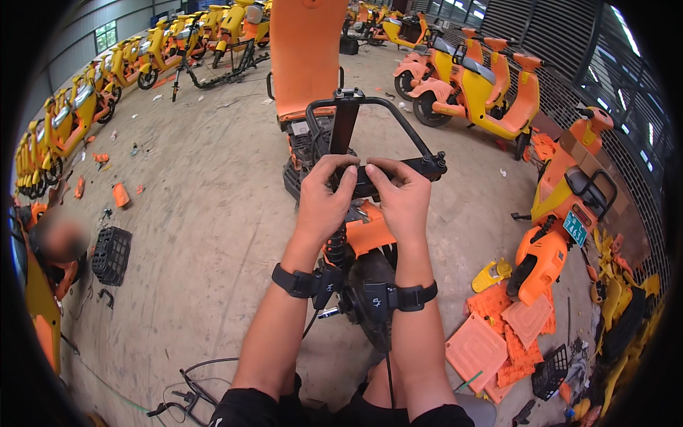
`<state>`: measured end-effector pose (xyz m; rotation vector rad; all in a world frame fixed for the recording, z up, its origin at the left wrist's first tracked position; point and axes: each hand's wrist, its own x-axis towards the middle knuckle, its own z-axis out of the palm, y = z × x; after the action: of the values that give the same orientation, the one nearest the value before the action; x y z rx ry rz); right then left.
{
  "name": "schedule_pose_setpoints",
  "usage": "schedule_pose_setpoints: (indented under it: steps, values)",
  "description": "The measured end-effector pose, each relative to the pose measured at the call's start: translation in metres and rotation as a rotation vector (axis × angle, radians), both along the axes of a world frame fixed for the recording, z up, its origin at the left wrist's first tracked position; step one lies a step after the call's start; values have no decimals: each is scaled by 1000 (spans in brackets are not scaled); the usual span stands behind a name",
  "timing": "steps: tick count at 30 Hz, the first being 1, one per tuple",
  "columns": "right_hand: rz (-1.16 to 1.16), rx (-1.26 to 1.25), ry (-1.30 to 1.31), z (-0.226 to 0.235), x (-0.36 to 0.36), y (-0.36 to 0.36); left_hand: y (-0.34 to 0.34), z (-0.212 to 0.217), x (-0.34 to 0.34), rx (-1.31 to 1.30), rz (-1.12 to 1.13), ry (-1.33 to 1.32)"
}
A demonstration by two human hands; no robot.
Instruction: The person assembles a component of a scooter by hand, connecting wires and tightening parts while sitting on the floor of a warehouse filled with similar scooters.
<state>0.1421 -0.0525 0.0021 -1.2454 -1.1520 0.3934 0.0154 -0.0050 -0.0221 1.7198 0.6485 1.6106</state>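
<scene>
In front of me stands a partly stripped scooter with an upright orange front panel (pixel 307 57) and a bare black metal frame (pixel 402 117). Both my hands are closed at the rear end of that frame, thumbs toward me and fingertips bent over its dark crosspiece. My left hand (pixel 325 191) and my right hand (pixel 403 192) nearly meet at the thumbs. Any small part between the fingertips is hidden. Below them are an orange fender piece (pixel 370 236), a black coil shock absorber (pixel 335 245) and the rear wheel (pixel 371 274).
Rows of yellow and orange scooters (pixel 78 128) line the left; more scooters (pixel 473 89) stand at the right. Orange panels (pixel 478 349) lie stacked at lower right near a tilted scooter (pixel 551 249). A black basket (pixel 112 255) and a person (pixel 60 238) are at left.
</scene>
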Motion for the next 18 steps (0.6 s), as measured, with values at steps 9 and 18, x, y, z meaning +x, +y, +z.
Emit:
schedule_pose_setpoints:
  steps: [9,18]
  values:
    - [-23,40,35,0,-4,-2,1,-4,5,-149,-77,-190]
    - [-154,71,-17,-6,-10,5,-3,3,-1,-191,-70,-119]
